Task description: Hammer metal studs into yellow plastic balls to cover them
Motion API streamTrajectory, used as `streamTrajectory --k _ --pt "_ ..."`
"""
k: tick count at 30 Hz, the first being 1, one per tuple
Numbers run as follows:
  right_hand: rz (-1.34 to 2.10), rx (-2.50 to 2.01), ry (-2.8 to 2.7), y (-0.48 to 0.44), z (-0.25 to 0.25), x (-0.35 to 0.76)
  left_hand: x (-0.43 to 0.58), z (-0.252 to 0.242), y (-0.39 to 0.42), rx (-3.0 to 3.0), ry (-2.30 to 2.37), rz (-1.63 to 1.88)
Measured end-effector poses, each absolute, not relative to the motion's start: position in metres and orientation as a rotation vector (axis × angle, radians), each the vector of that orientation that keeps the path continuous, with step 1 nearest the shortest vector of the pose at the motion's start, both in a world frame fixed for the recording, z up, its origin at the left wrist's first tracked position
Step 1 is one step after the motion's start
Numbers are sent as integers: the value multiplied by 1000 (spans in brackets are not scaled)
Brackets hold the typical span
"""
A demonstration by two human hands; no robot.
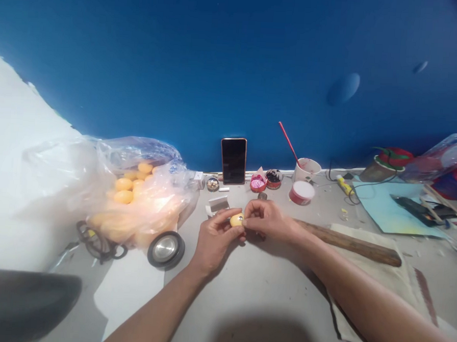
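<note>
Between thumb and fingers, my left hand holds a small yellow ball above the grey table. A small dark and white spot shows on the ball's right side. My right hand pinches at that side, its fingertips touching the ball; whether something tiny sits between them is hidden. Just behind my left hand lies a small open box. Beyond my hands a phone stands upright against the blue wall.
At left, a clear plastic bag holds several yellow balls, with a round metal-and-black object before it. Behind stand small red tubs and a white cup with a red stick. A wooden handle lies on cloth at right.
</note>
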State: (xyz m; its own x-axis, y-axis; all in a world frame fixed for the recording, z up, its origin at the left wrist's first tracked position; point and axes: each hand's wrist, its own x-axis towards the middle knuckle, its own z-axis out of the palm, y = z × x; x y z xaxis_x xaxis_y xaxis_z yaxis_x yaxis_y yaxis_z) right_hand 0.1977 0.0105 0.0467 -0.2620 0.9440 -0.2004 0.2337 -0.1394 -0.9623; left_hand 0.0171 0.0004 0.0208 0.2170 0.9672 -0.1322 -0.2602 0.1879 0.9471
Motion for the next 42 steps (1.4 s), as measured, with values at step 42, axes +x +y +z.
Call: streamTrajectory --k 42 --pt "331 -1898 -2235 7 89 227 14 18 10 1016 1086 1110"
